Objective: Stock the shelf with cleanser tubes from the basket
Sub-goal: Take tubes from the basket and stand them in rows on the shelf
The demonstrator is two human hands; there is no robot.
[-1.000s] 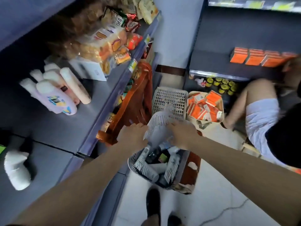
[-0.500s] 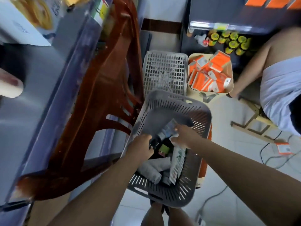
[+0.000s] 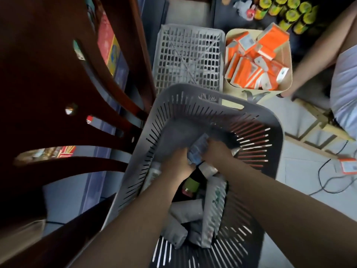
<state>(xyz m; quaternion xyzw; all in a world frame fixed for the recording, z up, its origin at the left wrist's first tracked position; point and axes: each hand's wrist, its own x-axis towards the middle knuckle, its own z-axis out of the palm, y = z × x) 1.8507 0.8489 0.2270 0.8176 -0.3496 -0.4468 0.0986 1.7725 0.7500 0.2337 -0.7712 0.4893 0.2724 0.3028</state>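
Reaching into the grey basket (image 3: 218, 105), centre of frame, both hands meet over one blurred pale tube (image 3: 199, 149). Left hand (image 3: 178, 165): fingers curled round the tube's near end. Right hand (image 3: 216, 151): fingers curled on its far side. Both grips appear closed on that tube, though motion blur hides the exact finger placement.

Tubes (image 3: 214, 207): several more, grey-white, lying crosswise in the basket's lower half, some overlapping. Judged light, soft-walled, smooth and somewhat slippery; likely to dent if squeezed mid-body. Best taken near the stiff cap end or the crimped tail, one or two at a time.

Other contents: a dark bottle with green cap (image 3: 190, 183) among the tubes; not wanted, may snag a lift.

Surroundings: brown chair (image 3: 58, 93), left of frame, standing between basket and shelving, probably the main obstruction. Upturned grey crate (image 3: 189, 55), upper centre. Carton of orange boxes (image 3: 255, 60), upper right. Yellow-lidded jars (image 3: 289, 14), top right. Another person's leg (image 3: 318, 51), right edge. Cable (image 3: 328, 182) on the floor, lower right: trip hazard.
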